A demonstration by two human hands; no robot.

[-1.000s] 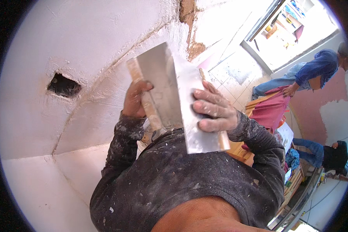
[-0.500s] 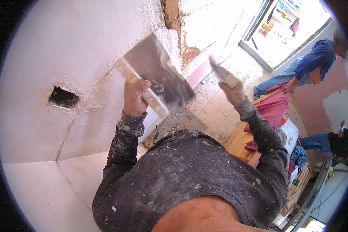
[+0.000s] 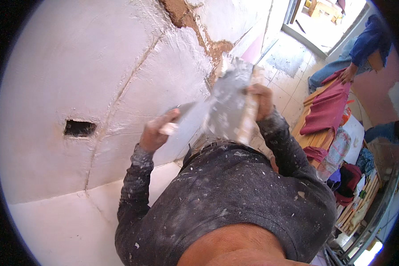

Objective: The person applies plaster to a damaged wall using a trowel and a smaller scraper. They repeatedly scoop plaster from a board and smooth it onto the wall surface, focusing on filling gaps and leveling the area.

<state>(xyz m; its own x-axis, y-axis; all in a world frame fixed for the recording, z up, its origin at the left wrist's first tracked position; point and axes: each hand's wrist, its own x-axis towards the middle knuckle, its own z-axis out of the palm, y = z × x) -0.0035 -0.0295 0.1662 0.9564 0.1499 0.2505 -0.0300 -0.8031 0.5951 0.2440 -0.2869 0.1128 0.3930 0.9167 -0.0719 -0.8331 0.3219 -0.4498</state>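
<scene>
head view: we locate the right blade [image 3: 228, 104] between the two hands, directly left of the right hand [image 3: 262, 99], which is the nearer one. its long axis runs steeply up the frame, top leaning right. the left blade [image 3: 187, 109], seen nearly edge-on, points up and right from the left hand [image 3: 157, 131] toward the right blade; blur prevents us from confirming contact. we note the right hand's grip: fingers wrapped around the pale strip [image 3: 249, 113] along the right blade's right side, pinching it. we note the left hand's grip: fingers curled closed on the left blade's whitish handle [image 3: 169, 129]. whitish smears mark the right blade. the wall [image 3: 53, 71] stands left of both hands.
</scene>
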